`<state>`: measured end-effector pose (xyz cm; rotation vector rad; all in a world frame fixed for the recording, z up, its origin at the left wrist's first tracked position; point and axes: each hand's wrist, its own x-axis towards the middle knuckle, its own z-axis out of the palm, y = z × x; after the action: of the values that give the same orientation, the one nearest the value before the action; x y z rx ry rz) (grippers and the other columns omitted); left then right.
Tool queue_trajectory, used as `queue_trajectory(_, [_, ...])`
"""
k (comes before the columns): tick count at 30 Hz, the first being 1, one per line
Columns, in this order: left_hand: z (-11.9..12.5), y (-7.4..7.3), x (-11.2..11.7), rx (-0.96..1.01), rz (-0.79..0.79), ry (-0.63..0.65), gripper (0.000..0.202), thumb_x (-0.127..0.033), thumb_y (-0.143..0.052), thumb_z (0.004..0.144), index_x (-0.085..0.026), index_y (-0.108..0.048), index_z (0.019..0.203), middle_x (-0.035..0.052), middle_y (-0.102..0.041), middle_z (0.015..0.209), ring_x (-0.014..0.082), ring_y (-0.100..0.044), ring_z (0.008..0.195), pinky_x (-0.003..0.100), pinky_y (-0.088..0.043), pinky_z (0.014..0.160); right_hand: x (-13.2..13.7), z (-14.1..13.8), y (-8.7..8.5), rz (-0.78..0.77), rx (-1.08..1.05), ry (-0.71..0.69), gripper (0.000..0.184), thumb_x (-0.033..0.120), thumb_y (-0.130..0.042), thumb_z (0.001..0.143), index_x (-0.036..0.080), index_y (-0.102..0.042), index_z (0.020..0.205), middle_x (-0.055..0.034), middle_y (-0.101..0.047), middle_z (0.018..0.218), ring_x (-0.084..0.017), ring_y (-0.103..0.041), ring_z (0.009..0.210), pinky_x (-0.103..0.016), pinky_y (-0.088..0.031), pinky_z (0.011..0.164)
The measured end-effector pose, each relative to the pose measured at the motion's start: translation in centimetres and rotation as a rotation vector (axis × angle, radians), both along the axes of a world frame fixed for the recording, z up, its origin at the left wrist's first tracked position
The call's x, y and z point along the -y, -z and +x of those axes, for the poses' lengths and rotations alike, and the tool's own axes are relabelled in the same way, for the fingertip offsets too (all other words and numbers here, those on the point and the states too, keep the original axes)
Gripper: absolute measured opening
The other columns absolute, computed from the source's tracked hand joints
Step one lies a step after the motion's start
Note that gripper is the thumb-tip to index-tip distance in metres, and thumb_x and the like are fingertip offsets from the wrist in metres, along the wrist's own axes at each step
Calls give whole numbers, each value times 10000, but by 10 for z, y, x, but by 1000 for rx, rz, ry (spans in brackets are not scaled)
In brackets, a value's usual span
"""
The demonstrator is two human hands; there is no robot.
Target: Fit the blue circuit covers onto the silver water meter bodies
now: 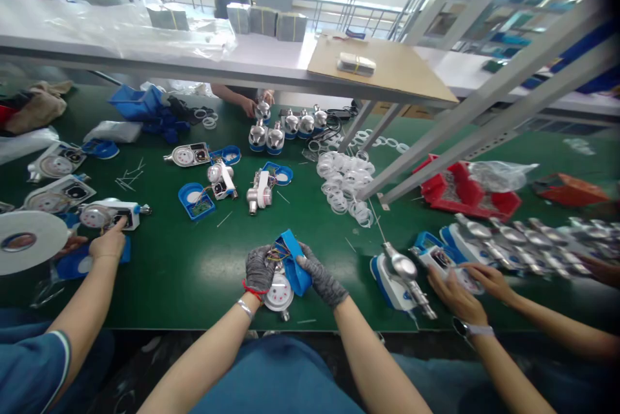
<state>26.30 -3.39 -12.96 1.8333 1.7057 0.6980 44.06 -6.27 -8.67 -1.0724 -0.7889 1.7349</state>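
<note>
At the near edge of the table, a silver round-bodied meter [278, 294] with a white face and a pipe stub sits between my hands. My left hand [260, 268], in a grey knit glove, closes on its upper left side beside thin coloured wires [278, 251]; the fingertips are partly hidden. A blue plastic cover [294, 263], tilted on its side, is gripped by my right hand [323, 277], gloved alike, with the thumb on its face. The wires run between the meter and the cover.
Similar meters with blue covers [196, 201] lie ahead. White rings [345, 185] are heaped near a slanted metal post [421, 117]. Co-workers' hands [109, 239] work at left, right and across the table. A red bin [465, 191] stands right, below an overhead shelf [271, 62].
</note>
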Motion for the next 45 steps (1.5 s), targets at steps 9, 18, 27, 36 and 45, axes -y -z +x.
queue_trajectory(9, [-33,-22,-35,393,-241,104,326,-214,-712,718,-151,-651,1032,67,-687,1026,193,-627,953,353,-504,899,3,-18,-10,-19,181,32,665,515,-731,731,243,-496,1291,-71,-513,1373,-291,-475,1279,-437,-337,1104])
queue_trajectory(18, [-65,-52,-33,-368,352,594,205,-283,-542,908,-185,-711,969,79,-691,980,225,-610,905,376,-504,803,3,-25,-24,-57,213,40,695,528,-747,699,239,-497,1280,-93,-512,1367,-308,-474,1277,-440,-355,1087])
queue_trajectory(27, [-66,10,13,-97,564,309,213,-296,-539,920,-185,-714,970,57,-727,989,195,-677,884,336,-592,790,4,-31,-5,2,384,-25,688,513,-709,744,240,-435,1313,-87,-515,1324,-279,-518,1206,-425,-398,1040])
queue_trajectory(36, [-64,18,18,45,463,167,179,-303,-584,899,-190,-711,953,65,-696,1028,181,-643,980,344,-588,864,1,-36,-10,-6,474,-103,759,497,-722,749,262,-408,1399,-73,-479,1404,-291,-475,1272,-457,-348,1088])
queue_trajectory(45, [-72,-29,-3,112,302,269,596,-496,-672,802,-175,-552,1290,105,-603,1279,237,-550,1193,433,-452,1061,-6,-34,-37,-64,231,-116,726,457,-748,735,232,-481,1372,-88,-505,1415,-301,-472,1299,-451,-329,1118])
